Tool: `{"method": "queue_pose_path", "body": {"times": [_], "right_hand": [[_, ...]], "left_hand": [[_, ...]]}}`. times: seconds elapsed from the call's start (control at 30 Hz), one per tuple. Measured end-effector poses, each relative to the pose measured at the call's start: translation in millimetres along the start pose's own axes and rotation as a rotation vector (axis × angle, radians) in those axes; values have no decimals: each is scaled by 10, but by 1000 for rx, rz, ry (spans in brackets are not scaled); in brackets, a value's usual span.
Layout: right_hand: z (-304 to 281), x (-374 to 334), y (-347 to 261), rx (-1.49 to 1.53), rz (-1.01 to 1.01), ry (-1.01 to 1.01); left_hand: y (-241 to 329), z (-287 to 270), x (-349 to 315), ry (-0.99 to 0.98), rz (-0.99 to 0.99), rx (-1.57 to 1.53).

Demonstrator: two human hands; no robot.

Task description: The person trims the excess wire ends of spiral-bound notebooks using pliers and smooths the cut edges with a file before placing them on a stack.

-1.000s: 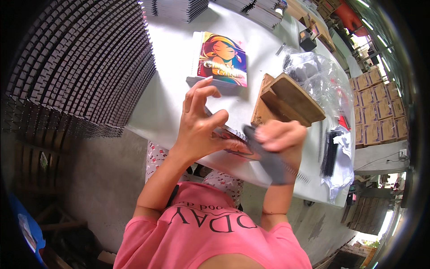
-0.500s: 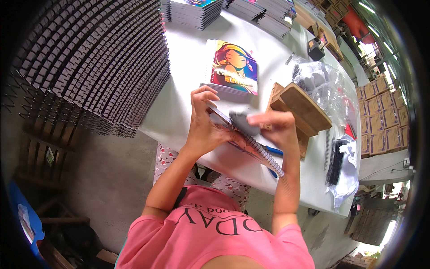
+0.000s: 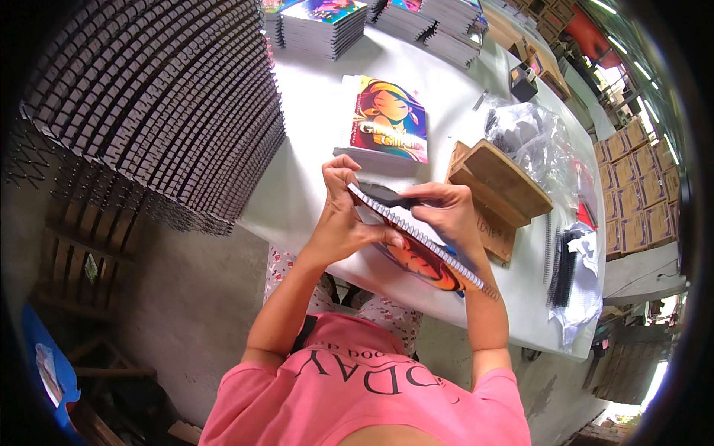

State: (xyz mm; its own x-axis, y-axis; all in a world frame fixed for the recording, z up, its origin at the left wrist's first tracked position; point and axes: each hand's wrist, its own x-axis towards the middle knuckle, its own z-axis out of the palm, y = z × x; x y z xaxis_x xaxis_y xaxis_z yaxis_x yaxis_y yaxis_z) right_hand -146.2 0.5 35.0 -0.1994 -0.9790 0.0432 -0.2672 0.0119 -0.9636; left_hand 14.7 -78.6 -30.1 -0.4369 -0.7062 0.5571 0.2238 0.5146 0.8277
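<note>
Large dark ribbed stack [image 3: 149,104] is filling the area far left of both hands; piece count cannot be told. White desk [image 3: 312,149] is carrying everything beyond and under the hands. At least four piles of finished notebooks [image 3: 323,26] are sitting along the far edge, well beyond the hands. One short pile of notebooks with a colourful cartoon cover [image 3: 387,119] is lying just beyond the hands. One wooden jig [image 3: 502,189] is standing just right of the right hand. One clear plastic bag [image 3: 532,134] of dark spirals is lying beyond it. One bundle of black spiral coils [image 3: 565,260] is resting on white wrapping, well right. Brown cartons [image 3: 639,193] are stacked at far right, more than six, rectangular.

Spiral notebook [image 3: 420,256] is being held above the near desk edge, tilted, spine running diagonally. Left hand [image 3: 346,219] is clamping its near-left edge. Right hand [image 3: 446,215] is gripping the spine, fingers closed over it and a dark flat piece [image 3: 387,197].
</note>
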Motion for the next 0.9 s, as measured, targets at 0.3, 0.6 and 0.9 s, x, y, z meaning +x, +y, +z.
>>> {"method": "queue_pose_path", "body": {"times": [0.3,0.6,0.9], "right_hand": [[-94,-150,-97,489,-396,-47],[-339,-283,45,-500,-297,301],[-770,-1053,762,-1159,-89,493]], "left_hand": [[-11,-20,-21,-72,78,131],[37,-17,-31,7,-187,-312],[562,-300,36,379,-366,-316]]}}
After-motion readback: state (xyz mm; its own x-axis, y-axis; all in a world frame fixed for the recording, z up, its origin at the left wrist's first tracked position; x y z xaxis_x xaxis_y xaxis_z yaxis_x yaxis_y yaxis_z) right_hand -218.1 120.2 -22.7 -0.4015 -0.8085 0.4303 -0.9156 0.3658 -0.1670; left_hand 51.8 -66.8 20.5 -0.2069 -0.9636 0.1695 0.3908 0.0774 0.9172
